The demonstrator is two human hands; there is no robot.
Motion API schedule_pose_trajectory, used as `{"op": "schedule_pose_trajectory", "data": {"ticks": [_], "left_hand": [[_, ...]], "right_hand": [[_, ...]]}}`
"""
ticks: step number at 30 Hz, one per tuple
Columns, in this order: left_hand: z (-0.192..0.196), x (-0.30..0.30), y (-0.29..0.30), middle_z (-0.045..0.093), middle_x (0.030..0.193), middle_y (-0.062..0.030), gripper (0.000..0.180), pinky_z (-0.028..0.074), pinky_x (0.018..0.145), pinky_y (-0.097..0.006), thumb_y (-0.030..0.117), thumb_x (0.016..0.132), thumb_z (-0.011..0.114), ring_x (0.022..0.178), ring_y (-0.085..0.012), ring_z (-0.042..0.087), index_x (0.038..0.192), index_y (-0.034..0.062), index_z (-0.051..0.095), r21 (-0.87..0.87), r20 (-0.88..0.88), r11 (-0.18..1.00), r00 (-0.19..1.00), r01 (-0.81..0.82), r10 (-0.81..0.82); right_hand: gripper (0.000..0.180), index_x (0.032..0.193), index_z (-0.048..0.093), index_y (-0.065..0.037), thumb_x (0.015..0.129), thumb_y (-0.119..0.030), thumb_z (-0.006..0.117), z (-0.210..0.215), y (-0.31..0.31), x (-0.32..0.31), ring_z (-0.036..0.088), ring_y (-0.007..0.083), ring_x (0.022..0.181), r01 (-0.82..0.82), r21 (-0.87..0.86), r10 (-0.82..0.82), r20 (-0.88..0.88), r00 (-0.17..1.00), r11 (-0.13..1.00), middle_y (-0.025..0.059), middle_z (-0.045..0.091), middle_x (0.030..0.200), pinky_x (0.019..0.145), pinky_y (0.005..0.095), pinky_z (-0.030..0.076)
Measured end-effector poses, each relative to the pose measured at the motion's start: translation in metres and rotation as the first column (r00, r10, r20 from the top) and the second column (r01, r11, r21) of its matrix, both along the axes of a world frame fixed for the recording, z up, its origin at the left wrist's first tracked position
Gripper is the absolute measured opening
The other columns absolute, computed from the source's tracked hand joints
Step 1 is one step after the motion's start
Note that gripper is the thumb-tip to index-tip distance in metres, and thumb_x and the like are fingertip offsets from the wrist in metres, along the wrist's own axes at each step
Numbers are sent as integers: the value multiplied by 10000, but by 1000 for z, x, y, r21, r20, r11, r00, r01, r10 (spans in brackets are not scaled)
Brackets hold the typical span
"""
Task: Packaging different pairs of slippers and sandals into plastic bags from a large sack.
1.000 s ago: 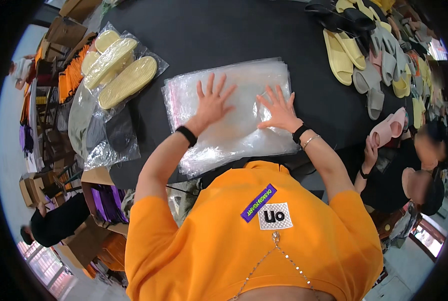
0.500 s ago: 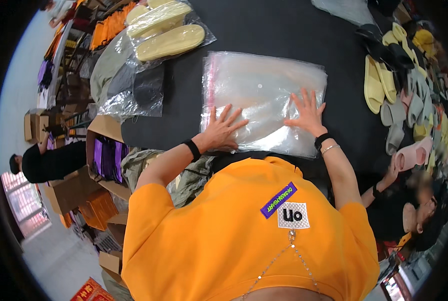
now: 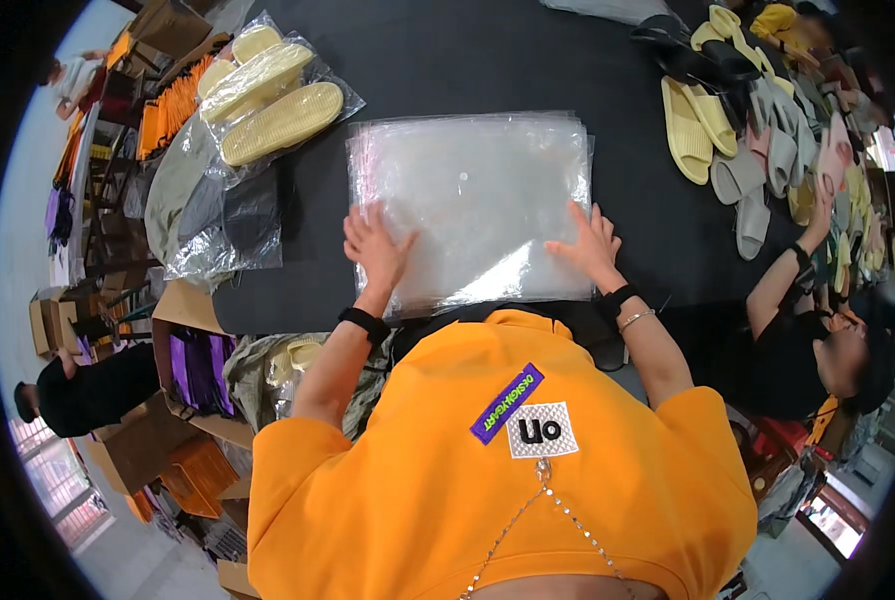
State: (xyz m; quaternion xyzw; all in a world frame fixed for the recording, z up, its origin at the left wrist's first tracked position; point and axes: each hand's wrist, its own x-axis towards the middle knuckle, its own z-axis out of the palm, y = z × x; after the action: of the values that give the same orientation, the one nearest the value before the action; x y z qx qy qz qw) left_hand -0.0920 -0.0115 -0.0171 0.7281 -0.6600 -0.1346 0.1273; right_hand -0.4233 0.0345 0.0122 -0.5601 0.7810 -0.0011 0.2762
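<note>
A stack of clear plastic bags [image 3: 467, 220] lies on the black table [image 3: 447, 60] right in front of me. My left hand [image 3: 377, 250] rests at the left edge of the stack, fingers spread and pointing away from me. At the right edge my right hand [image 3: 589, 245] touches the bags, its fingers and thumb apart. Neither hand grips anything. Light glares off the plastic near the stack's front edge.
Yellow slippers [image 3: 282, 125] in clear bags lie at the far left, beside dark bagged items [image 3: 237, 215]. Loose slippers [image 3: 702, 125] pile up at the right, where a co-worker in black [image 3: 792, 350] lifts a pink slipper [image 3: 833, 155]. A carton [image 3: 192, 305] with purple items stands left.
My left hand has slid outward to the stack's left edge, and my right hand to its right edge. The stack looks squarer. The co-worker has raised the pink slipper farther off.
</note>
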Motion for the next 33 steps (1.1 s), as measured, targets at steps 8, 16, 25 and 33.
{"op": "schedule_pose_trajectory", "data": {"ticks": [8,16,25,33], "left_hand": [[-2,9,-12,358,1304,-201,884,282,965,-475,429,663,703,1186,-365,349,1347,103,248,90,-376,947,870,-309,320],[-24,27,-36,526,1132,-217,681,449,831,-373,346,677,716,1026,-320,540,1157,-36,419,469,-686,871,561,-147,464],[11,1,6,340,1324,-217,747,295,938,-508,330,643,732,1244,-371,295,1262,83,396,-39,-170,944,933,-328,317],[18,-37,49,154,1456,-120,806,98,974,-671,560,649,651,1329,-410,61,1347,341,313,83,-12,523,525,848,-851]], "right_hand": [[773,1301,392,-123,635,-306,740,-28,-10,-13,302,353,1224,161,-209,-92,306,947,965,201,266,1347,1002,391,297],[692,1307,386,-69,685,-84,689,-27,-15,-23,385,258,1188,187,-153,-55,613,788,970,167,397,1290,985,329,324],[700,1300,371,-1,645,72,607,-35,8,-22,382,219,1201,222,-125,-47,769,638,967,147,420,1295,964,283,341],[726,1327,331,-12,659,54,607,-43,10,-26,328,233,1248,174,-124,-26,739,673,977,143,373,1335,1018,299,275]]}}
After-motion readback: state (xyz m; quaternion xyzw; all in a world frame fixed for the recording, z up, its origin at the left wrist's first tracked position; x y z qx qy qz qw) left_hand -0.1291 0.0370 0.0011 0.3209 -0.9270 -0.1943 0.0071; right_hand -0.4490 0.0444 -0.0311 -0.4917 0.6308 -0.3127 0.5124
